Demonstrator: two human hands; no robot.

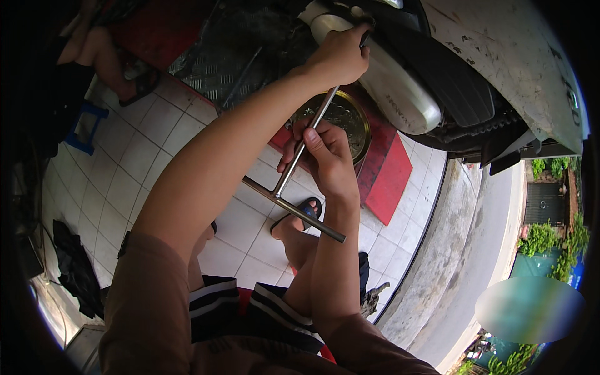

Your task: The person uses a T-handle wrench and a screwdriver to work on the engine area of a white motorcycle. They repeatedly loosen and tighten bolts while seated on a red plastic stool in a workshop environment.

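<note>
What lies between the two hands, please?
Between the left hand and right hand, the head view shows part of the T-shaped wrench, with the pan beyond.

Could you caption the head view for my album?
Right hand gripping a T-shaped metal tool, left hand near its far end, beside the silver casing of a motorbike.

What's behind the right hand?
Around the right hand, which holds a metal T-handle tool, a yellow-rimmed round pan and white floor tiles show. The hand covers the pan's lower-left part; what lies there can't be seen.
</note>
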